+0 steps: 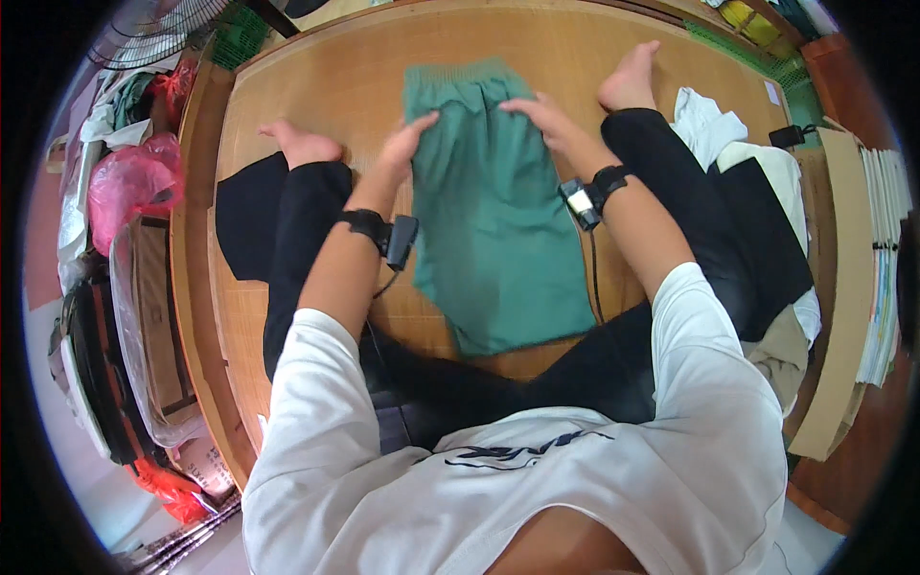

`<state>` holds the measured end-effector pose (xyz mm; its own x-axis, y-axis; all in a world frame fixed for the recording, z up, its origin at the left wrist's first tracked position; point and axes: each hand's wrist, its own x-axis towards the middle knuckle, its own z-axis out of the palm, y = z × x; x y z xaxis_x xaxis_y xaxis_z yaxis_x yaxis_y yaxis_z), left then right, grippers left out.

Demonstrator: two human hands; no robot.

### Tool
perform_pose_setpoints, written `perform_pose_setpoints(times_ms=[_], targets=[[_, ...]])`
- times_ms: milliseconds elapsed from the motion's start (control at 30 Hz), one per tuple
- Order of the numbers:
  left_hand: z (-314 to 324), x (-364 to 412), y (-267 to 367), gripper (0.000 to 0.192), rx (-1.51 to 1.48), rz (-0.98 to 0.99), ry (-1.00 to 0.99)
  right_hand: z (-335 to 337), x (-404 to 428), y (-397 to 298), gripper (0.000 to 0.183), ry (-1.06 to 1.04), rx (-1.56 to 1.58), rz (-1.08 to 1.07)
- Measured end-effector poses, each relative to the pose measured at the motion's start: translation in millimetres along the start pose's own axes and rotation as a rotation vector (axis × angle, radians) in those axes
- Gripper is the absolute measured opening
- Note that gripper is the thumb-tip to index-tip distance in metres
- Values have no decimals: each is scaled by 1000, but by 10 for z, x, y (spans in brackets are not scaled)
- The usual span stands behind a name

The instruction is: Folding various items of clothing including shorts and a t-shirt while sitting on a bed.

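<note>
A pair of green shorts [496, 215] with a gathered elastic waistband [467, 72] lies flat between my spread legs, waistband at the far end. Soft creases run down from the waist. At the left edge, below the waistband, my left hand [411, 140] holds the cloth, thumb on top and the other fingers hidden. Opposite it, my right hand [543, 118] grips the right edge in the same way, its thumb reaching inward over the fabric. Under the shorts is a woven mat [345, 86].
Wooden rails edge the mat; the left rail [188, 237] has bags and a pink plastic bag [136, 187] beyond it. White clothes [708, 126] lie by my right leg. A cardboard box [834, 302] and stacked papers stand farther right. Cables hang from both wrist devices.
</note>
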<state>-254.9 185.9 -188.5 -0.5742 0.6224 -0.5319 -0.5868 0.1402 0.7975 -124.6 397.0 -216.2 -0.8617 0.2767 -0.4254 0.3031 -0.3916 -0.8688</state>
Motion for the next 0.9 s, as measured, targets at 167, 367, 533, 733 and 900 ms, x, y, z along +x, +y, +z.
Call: perform_pose_setpoints(times_ms=[167, 367, 533, 733, 900], targets=[[200, -360, 678, 33, 197, 419, -105, 25, -440, -891, 26, -40, 9, -432], [253, -758, 591, 40, 631, 592, -239, -389, -936, -995, 24, -129, -420, -596], [-155, -654, -410, 57, 1599, 539, -102, -521, -1275, -44, 38, -445, -817, -111], [-438, -361, -870, 66, 853, 236, 242, -614, -1021, 548, 51, 426, -444, 184], [-163, -474, -597, 75, 454, -6, 378, -435, -812, 381, 36, 285, -81, 150]])
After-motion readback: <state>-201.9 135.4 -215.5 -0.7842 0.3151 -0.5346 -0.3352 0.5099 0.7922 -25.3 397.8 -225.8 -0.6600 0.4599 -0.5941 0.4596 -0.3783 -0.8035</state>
